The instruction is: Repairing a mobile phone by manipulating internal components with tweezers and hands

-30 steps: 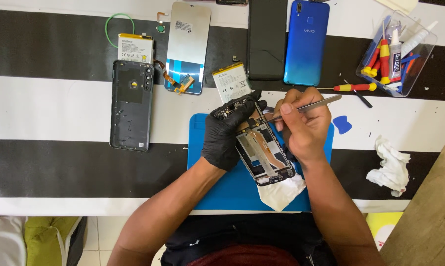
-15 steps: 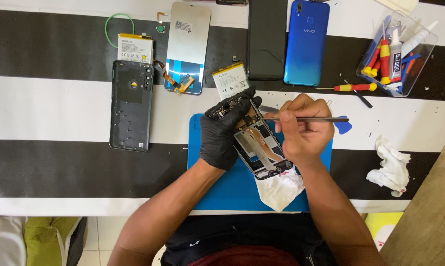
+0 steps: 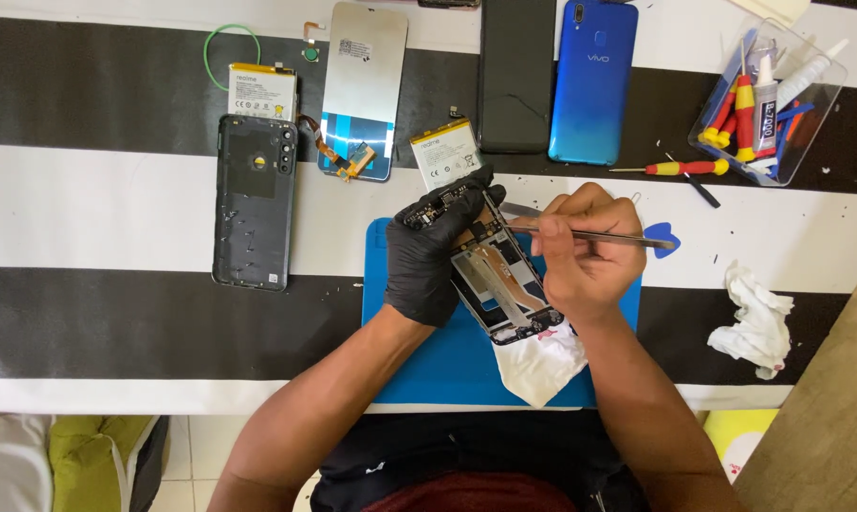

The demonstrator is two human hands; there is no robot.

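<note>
My left hand (image 3: 433, 251), in a black glove, grips an opened phone frame (image 3: 504, 289) by its upper left end, tilted over a blue work mat (image 3: 400, 351). My right hand (image 3: 580, 251) is bare and holds metal tweezers (image 3: 594, 235) that lie nearly level, tips toward the frame's top edge and tail pointing right. A white tissue (image 3: 542, 365) lies under the frame's lower end.
On the striped table: a black back cover (image 3: 253, 204), two batteries (image 3: 262, 92) (image 3: 444, 156), a silver display panel (image 3: 362, 90), a dark phone (image 3: 516, 76), a blue phone (image 3: 594, 81), a clear tool tray (image 3: 765, 100), a red-yellow screwdriver (image 3: 680, 169), a blue pick (image 3: 661, 232), crumpled tissue (image 3: 755, 322).
My right hand has swung the tweezers from a slant to nearly level and shifted their tips toward the frame's top. My left hand keeps its grip on the frame.
</note>
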